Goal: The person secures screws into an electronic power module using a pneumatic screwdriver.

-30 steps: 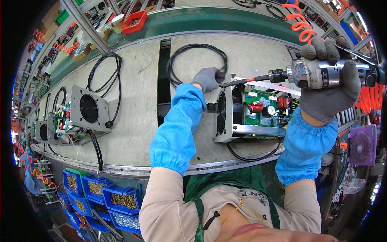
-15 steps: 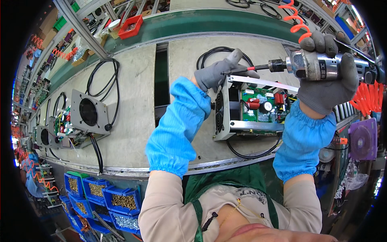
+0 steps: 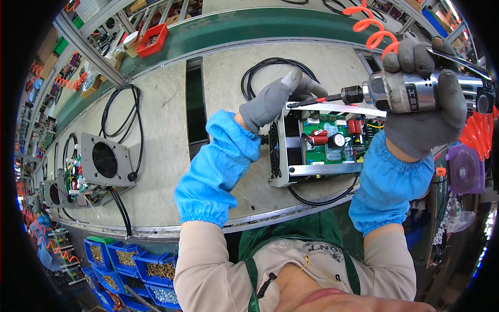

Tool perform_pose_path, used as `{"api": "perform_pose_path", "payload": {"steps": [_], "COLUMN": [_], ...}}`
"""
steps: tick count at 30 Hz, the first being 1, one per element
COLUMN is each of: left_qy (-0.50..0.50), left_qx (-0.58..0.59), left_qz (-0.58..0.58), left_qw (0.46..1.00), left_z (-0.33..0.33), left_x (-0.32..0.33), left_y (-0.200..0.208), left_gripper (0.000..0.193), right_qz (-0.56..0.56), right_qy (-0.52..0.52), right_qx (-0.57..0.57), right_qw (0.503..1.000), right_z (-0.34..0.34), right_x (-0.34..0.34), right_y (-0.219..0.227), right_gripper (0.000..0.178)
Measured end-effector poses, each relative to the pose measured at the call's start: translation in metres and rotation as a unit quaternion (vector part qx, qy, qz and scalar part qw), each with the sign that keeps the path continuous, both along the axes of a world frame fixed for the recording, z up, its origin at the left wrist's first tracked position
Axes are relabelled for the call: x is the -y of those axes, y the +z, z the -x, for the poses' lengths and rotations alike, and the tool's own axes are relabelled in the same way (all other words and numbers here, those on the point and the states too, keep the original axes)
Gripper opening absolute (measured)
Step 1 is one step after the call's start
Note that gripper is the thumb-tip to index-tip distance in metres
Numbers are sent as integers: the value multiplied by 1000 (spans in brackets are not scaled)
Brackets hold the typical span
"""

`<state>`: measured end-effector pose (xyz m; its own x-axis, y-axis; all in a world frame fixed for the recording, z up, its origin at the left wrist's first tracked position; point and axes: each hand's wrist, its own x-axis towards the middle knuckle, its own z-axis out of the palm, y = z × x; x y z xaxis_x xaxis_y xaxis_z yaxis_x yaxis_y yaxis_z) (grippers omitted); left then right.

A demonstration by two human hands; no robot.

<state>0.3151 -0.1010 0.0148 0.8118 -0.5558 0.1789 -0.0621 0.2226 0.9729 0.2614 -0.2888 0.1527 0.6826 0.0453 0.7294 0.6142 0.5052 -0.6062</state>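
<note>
Faces a long grey workbench (image 3: 161, 135) with a dark gap between two panels, and a green strip (image 3: 260, 28) beyond the far edge. Wears blue sleeves (image 3: 218, 166) on both forearms and a green apron (image 3: 301, 229). Has a metal box (image 3: 327, 170) straight ahead on the right-hand panel, uncovered on top, between the forearms and near the bench's close edge. Has a similar box (image 3: 125, 156) well over to the left. Has blue bins (image 3: 158, 282) of screws lower left, below the bench. Grasps a silver power screwdriver (image 3: 416, 91) in the grey-gloved right hand (image 3: 431, 127), with fingers wrapped over the top and thumb across the near side, pointing the tool left. Holds the left hand (image 3: 267, 104), gloved alike, by the metal box's upper left corner, with thumb raised and fingers loosely bent beside the tool's tip. Impossible to make out any pinch there, or any touch on the box. Shows a green circuit board (image 3: 314, 156) with red and black parts inside the metal box. Includes a purple fan (image 3: 464, 169) at far right and a red tray (image 3: 148, 52) upper left. Carries a thin bit (image 3: 327, 97) in the tool's nose, red along the middle and dark at the end, reaching to the left hand's fingers.
</note>
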Motion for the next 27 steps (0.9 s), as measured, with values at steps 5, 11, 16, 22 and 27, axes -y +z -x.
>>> {"api": "perform_pose_path", "payload": {"steps": [5,11,16,22,27], "left_qy": [-14,27,-5,-24,13], "left_qx": [12,29,10,72,69], "left_qz": [-12,-50,-53,-52,-10], "left_qw": [1000,998,999,996,997], "left_z": [-4,-1,-5,-9,3], "left_x": [-4,-6,-14,-23,-24], "left_y": [1,7,4,-8,1], "left_gripper": [66,58,57,62,58], "right_qz": [25,49,138,227,93], "right_qy": [1,32,171,283,203], "right_qx": [-15,2,65,85,-109], "right_qw": [1000,998,973,928,969], "right_z": [-8,-10,-29,-51,-13], "right_x": [-2,-16,-31,-48,-83], "right_y": [-8,-4,10,14,34], "right_gripper": [41,44,48,32,43]}}
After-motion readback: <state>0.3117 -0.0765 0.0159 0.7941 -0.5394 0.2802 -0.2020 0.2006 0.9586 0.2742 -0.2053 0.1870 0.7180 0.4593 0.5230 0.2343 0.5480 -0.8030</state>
